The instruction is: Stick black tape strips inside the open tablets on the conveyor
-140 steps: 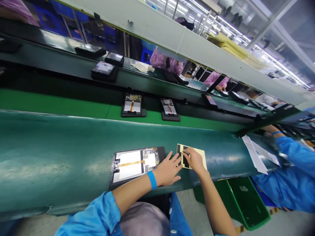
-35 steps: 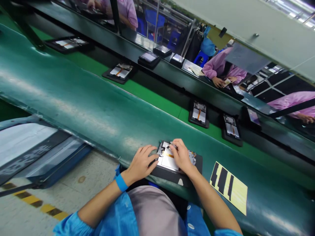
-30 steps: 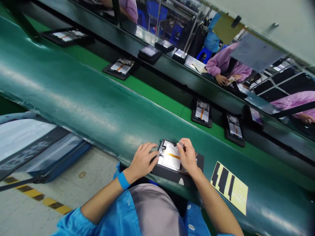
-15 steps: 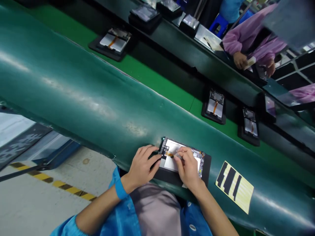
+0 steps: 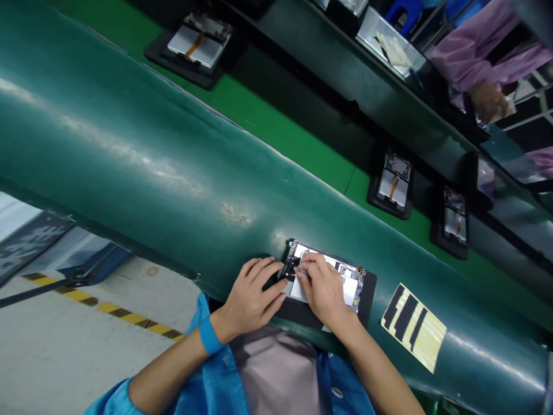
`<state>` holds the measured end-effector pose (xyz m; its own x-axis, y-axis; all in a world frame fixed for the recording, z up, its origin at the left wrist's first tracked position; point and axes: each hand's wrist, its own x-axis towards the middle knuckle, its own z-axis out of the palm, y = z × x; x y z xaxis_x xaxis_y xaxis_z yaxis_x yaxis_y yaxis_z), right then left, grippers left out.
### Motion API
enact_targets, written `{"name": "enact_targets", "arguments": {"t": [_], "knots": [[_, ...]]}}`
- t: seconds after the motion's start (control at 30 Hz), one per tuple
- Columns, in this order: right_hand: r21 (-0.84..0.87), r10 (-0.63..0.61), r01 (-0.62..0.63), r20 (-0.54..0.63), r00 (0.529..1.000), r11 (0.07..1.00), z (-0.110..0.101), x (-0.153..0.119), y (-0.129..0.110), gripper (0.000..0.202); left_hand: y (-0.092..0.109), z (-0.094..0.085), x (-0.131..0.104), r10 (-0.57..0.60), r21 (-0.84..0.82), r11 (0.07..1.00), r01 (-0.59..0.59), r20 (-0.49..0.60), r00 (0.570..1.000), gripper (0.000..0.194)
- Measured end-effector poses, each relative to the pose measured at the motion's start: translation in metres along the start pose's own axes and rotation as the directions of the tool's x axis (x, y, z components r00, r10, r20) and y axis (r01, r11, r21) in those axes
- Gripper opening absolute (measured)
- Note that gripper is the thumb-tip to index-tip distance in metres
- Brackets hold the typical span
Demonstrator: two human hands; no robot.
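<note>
Over opened tablet (image 5: 351, 289) on counter (image 5: 259, 196): pinching small dark piece (image 5: 301, 270) in right fingers (image 5: 311, 267), with left fingers (image 5: 273, 289) loosely spread; could land crooked through knuckle-blocked sight.

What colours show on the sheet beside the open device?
The sheet is pale yellow with black strips, best seen in the head view.

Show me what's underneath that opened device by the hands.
A black tray on the green worktop shows past the near and right edges of the opened device. Directly beneath, the device covers everything, and the right hand hides some of the tray's near edge.
</note>
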<state>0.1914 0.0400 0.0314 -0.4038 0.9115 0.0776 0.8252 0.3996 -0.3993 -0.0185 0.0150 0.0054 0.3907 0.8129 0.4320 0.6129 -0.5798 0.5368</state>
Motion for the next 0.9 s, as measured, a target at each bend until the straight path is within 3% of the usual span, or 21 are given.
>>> {"name": "enact_targets", "arguments": {"t": [0.2, 0.37, 0.57, 0.9], "knots": [[0.047, 0.011, -0.011, 0.010, 1.000, 0.999, -0.002, 0.002, 0.000, 0.021, -0.002, 0.001, -0.003, 0.003, 0.008, 1.000, -0.003, 0.042, 0.999, 0.023], [0.180, 0.025, -0.034, 0.053, 0.998, 0.983, -0.014, 0.006, 0.000, 0.019, -0.003, 0.002, -0.003, -0.012, -0.028, 1.000, 0.011, -0.021, 1.000, 0.019], [0.055, -0.039, 0.031, 0.150, 0.988, 0.998, -0.013, 0.007, 0.003, 0.018, -0.002, 0.002, -0.003, -0.006, -0.020, 1.000, 0.005, -0.017, 1.000, 0.019], [-0.009, -0.031, 0.033, 0.158, 0.987, 0.999, -0.009, 0.007, 0.007, 0.015, -0.001, 0.004, -0.004, 0.036, 0.064, 0.997, -0.043, 0.100, 0.994, 0.034]]}}
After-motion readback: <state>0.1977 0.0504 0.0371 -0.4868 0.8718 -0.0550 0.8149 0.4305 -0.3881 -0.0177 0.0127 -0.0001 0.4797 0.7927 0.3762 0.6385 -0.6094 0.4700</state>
